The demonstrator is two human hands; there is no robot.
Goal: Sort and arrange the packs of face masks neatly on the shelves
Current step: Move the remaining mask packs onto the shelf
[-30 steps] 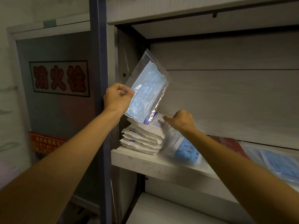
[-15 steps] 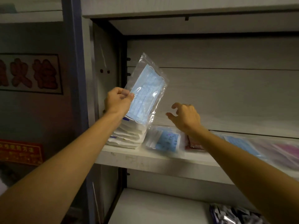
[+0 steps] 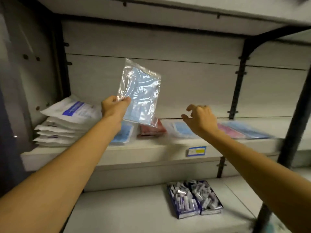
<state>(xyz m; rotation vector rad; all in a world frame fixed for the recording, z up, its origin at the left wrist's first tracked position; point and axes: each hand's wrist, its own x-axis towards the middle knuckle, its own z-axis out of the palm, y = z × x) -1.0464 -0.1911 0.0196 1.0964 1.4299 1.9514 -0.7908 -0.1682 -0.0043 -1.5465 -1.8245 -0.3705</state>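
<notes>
My left hand [image 3: 114,108] pinches the lower left edge of a clear pack of light blue face masks [image 3: 140,91] and holds it upright above the middle shelf [image 3: 151,153]. My right hand [image 3: 200,120] hovers empty over the shelf with its fingers loosely spread, above a blue mask pack [image 3: 181,130] that lies flat. A stack of white packs [image 3: 67,123] fills the shelf's left end. Next to it lie a blue printed pack [image 3: 123,133], a dark red pack [image 3: 151,129], then a pink pack [image 3: 230,132] and another blue pack [image 3: 249,128] to the right.
A blue and yellow label [image 3: 196,151] sticks to the shelf's front edge. On the lower shelf [image 3: 126,207] stands a dark blue box of small wrapped items [image 3: 193,199]. Black metal uprights [image 3: 239,81] and a diagonal brace [image 3: 292,118] stand at the right.
The view has swung right and down. My left hand has carried the clear blue pack rightward, away from the white stack. My right hand has left the stack and moved right, empty.
</notes>
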